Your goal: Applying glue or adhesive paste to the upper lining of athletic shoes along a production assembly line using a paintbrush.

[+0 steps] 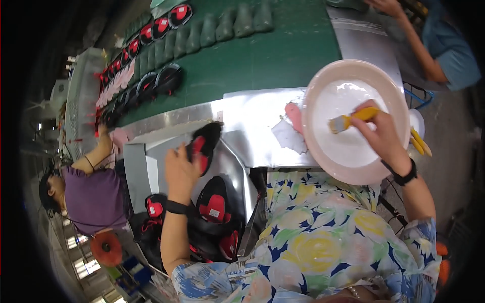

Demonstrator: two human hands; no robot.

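My right hand (379,132) is closed around the yellow handle of a flat paintbrush (342,123). Its bristles hang over a large pale pink basin (316,90) of white liquid. To the left, my left hand (181,170) grips a black shoe upper (213,132) with a red inside, above the near end of a grey bin. More black-and-red shoe uppers (214,208) lie in that bin, below and beside my left forearm. A pink insole-shaped piece (293,115) and a ragged whitish scrap (289,135) lie against the basin's left side.
Rows of dark green shoe lasts (225,29) and black-and-red uppers (160,25) stand on a green belt (242,65) ahead. A person in purple (96,199) works at left; another in blue (454,58) is at far right. Yellow-handled tools (418,142) sit right of the basin.
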